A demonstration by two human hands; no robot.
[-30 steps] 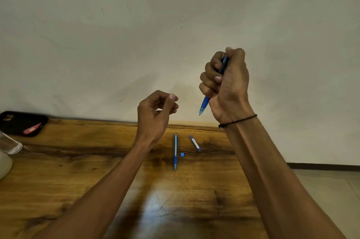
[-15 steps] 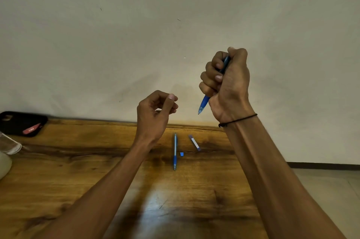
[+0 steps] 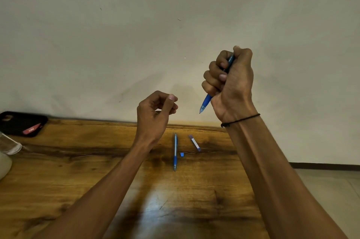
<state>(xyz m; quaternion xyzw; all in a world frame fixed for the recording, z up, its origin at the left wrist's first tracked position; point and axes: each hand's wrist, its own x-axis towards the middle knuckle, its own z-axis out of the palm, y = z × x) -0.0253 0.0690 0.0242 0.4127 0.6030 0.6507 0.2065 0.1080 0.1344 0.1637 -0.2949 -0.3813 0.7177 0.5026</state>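
My right hand (image 3: 231,86) is raised above the wooden table (image 3: 78,170) and grips a blue pen (image 3: 205,103) in its fist, tip pointing down and to the left. My left hand (image 3: 153,115) is held up beside it, lower and to the left, fingers curled with the thumb against the fingertips; I see nothing between them. On the table below lie a second blue pen (image 3: 175,151), a tiny blue piece (image 3: 182,154) right of it, and a small slim tube (image 3: 194,142).
A black phone case (image 3: 21,123) with a red item on it lies at the table's far left, by the wall. A clear glass (image 3: 8,144) and a white object (image 3: 3,164) stand at the left edge. The table ends at the right, with floor (image 3: 331,190) beyond.
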